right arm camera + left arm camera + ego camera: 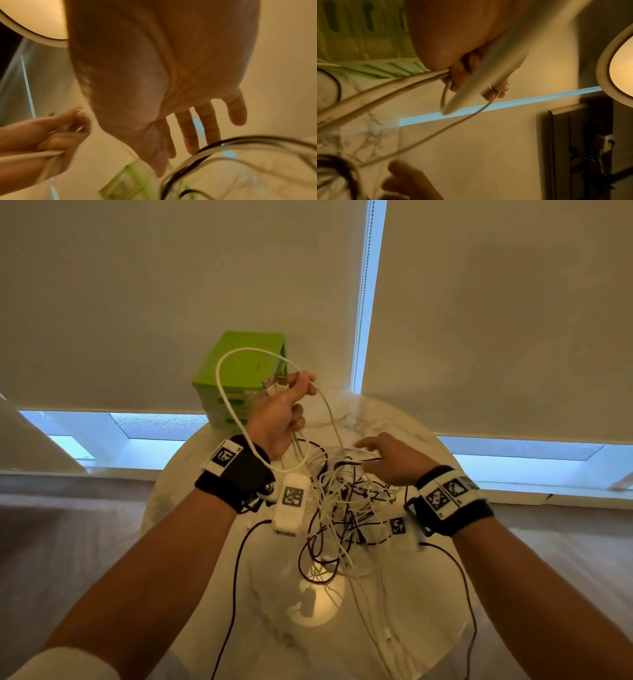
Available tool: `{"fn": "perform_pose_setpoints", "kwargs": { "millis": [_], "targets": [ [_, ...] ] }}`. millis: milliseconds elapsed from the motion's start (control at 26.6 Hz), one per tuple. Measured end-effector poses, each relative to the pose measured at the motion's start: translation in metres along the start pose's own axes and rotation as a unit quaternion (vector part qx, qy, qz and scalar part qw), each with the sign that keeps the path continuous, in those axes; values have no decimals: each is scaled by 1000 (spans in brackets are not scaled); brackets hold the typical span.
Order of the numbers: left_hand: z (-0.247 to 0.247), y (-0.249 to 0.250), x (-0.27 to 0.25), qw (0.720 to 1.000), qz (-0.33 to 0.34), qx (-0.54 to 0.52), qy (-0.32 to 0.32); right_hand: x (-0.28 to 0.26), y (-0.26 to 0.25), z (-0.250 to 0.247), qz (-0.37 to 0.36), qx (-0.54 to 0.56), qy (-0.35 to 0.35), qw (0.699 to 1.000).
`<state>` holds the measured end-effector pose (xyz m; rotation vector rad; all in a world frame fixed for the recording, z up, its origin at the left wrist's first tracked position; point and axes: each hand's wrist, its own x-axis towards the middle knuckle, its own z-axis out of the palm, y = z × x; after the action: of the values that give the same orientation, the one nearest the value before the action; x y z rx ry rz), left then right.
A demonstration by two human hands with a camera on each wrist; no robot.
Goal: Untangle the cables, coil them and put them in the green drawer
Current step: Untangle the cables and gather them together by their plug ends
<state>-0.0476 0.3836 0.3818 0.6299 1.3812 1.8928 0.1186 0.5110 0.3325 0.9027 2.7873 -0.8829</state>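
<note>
The left hand [279,416] pinched a white cable [224,392]; the right hand's [394,457] grip was spread over the tangle [346,508]. Pulling could tighten knots or drag chargers off the desk [404,419].

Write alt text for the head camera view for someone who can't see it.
A person's left hand holds up a loop of white cable with its plugs pinched at the fingertips, while the open right hand reaches toward a tangle of white and dark cables on a round marble table. A green drawer unit stands at the table's far edge.
</note>
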Motion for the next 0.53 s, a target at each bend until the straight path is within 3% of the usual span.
{"fn": "perform_pose_setpoints", "kwargs": {
  "millis": [151,301,527],
  "targets": [
    [21,9,0,999,22,32,-29,2,-32,16,-75,96,46,991],
    [14,3,6,999,13,22,-23,4,-29,10,-89,119,81,986],
    [18,-43,-10,978,-60,189,-61,-2,-37,-9,-133,241,166,947]
  ]
}}
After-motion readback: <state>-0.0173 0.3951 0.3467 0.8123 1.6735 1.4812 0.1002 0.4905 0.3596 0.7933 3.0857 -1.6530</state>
